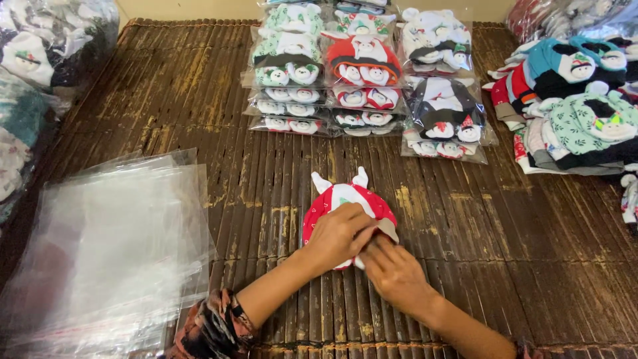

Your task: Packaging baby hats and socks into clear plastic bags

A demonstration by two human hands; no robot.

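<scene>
Both hands are working on a red baby hat (pixel 347 199) lying flat on the brown slatted mat (pixel 266 219), just in front of the person. The left hand (pixel 339 234) is pressing down on the hat with fingers curled over its lower edge. The right hand (pixel 393 271) is pinching the hat's grey flap between its fingertips. To the left, a pile of clear plastic bags (pixel 113 246) is lying. Farther back, stacks of bagged hats (pixel 362 66) are sitting in rows, and loose unbagged hats (pixel 578 106) are lying heaped at the right.
</scene>
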